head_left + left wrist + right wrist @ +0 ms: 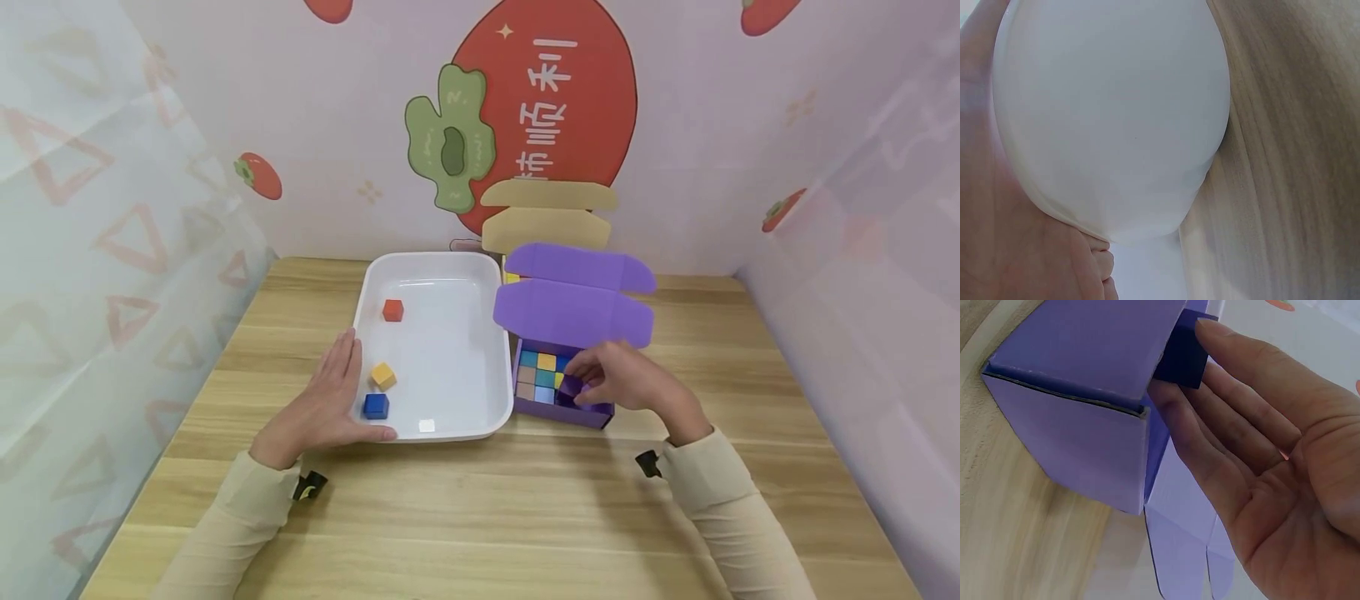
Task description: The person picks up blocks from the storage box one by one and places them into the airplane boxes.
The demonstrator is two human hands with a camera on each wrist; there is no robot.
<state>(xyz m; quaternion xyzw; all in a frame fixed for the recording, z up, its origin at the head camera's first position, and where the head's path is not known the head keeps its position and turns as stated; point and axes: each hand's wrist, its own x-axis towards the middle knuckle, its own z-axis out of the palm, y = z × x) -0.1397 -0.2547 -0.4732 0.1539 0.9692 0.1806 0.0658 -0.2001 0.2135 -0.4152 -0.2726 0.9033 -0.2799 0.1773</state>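
Observation:
My left hand [322, 408] rests on the near left corner of a white tray [457, 427], fingers straight along the left side and thumb at the front rim. The left wrist view shows the palm against the tray's outer wall [1116, 125]. A red cube [393, 311], a yellow cube [383, 376] and a blue cube [376, 407] lie inside, near the left side. Over an open purple box [558, 412], my right hand [622, 379] pinches a dark blue cube [1185, 353] between thumb and fingers, at the box's rim. Several coloured cubes [546, 362] sit in rows in that box.
The purple box's lid [573, 307] stands raised at its back. Behind it is another box with a raised yellow lid [547, 227]. The tray's right edge is close beside the purple box. A patterned backdrop [337, 125] rises behind the wooden table [450, 517].

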